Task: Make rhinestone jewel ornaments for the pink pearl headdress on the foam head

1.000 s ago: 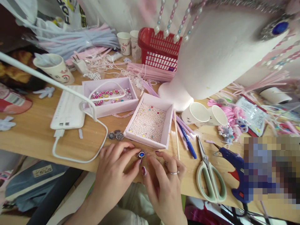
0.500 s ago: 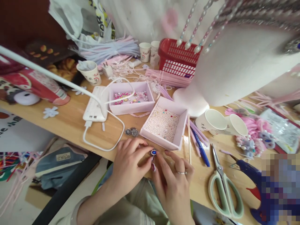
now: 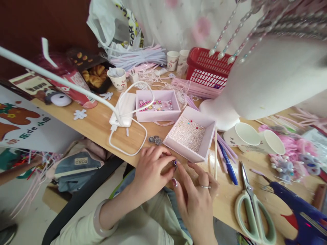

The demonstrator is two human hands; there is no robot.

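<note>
Both my hands meet at the near edge of the wooden table (image 3: 97,126). My left hand (image 3: 150,172) and my right hand (image 3: 195,190) pinch a small silver ornament with a blue gem (image 3: 175,163) between their fingertips; only a sliver of it shows. A ring sits on my right hand. Two more grey metal ornaments (image 3: 155,140) lie just beyond my left hand. A pink box of small pearl beads (image 3: 190,133) stands right behind my fingers, and a second pink box with red gems (image 3: 156,106) lies farther back.
A white power strip (image 3: 125,109) with its looping cord lies left of the boxes. Green-handled scissors (image 3: 251,204), a blue glue gun (image 3: 298,207), a blue pen (image 3: 228,162), paper cups (image 3: 244,136), a red basket (image 3: 208,69) and a white mannequin bust (image 3: 268,78) stand at the right.
The view has swung left and up, showing more of the table's left end and floor. My hands stay together on the ornament, which has turned so less of the blue gem shows.
</note>
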